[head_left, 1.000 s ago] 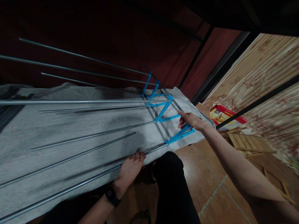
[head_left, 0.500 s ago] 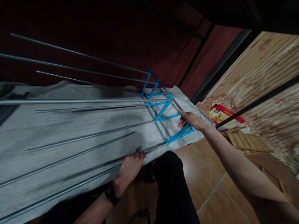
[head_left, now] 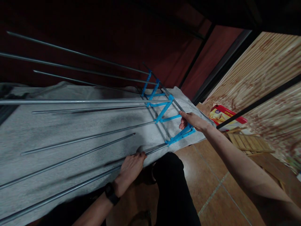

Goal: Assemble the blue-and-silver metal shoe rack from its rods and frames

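A soft grey towel (head_left: pixel 70 131) lies spread flat over the thin, round steel rods (head_left: pixel 77 138) of a drying rack. The left hand (head_left: pixel 130 166) grips its near hem at the front rod, fingers curled. The right hand (head_left: pixel 192 121), loosely closed, steadies the rigid blue plastic brackets (head_left: pixel 164 110); smoothing seems underway, needing an even tug.

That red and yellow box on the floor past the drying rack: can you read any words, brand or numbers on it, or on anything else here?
Red and yellow box: it carries print, too small and blurred to read.
Wristwatch: no readable face or marking.
Nothing else shows any text.
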